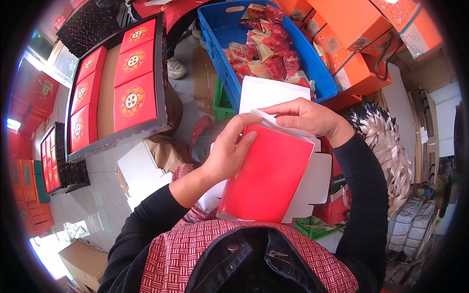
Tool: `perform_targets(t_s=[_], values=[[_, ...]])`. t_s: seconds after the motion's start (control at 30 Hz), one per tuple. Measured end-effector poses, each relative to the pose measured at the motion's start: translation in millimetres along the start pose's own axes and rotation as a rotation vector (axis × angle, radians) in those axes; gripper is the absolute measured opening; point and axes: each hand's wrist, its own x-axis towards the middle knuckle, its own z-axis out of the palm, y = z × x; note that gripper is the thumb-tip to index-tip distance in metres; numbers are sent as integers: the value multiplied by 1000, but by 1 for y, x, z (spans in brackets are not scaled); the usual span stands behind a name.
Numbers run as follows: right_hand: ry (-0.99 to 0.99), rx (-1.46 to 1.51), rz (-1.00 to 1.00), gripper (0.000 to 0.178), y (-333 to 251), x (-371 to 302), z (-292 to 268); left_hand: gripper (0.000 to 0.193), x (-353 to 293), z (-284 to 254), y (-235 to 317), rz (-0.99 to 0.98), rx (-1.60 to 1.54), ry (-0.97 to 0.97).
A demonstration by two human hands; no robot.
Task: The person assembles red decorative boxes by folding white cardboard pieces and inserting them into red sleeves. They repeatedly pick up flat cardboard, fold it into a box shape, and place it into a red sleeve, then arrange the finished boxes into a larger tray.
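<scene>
A red cardboard box [266, 176] with white inner sides lies tilted over my lap, its plain red face up. My left hand [228, 152] grips its upper left edge, the thumb pressed on the red face. My right hand [308, 118] is closed on the white flaps at its far end, fingers bent over them. A larger white flap [266, 93] stands up beyond my fingers. White tabs [315, 178] stick out along the box's right side. My fingertips partly hide the fold between the hands.
Ahead stands a blue crate [220, 51] holding red and beige packets [276, 46]. A black-rimmed tray [163, 97] of red boxes is at the left. Orange boxes [351, 24] are stacked at the far right, above a bundle of beige ribbons [388, 151]. White cardboard [141, 168] lies at my left.
</scene>
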Motion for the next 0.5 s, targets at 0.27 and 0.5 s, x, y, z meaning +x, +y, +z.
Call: perform_targets(t_s=[0.27,0.5], values=[[338,-829,-385,31,1,-2,19,26,2,-1,-9,-18,13,7],[546,-1026,-556,28,1,-6,37,29,-2,2,-15,-121,-167,77]])
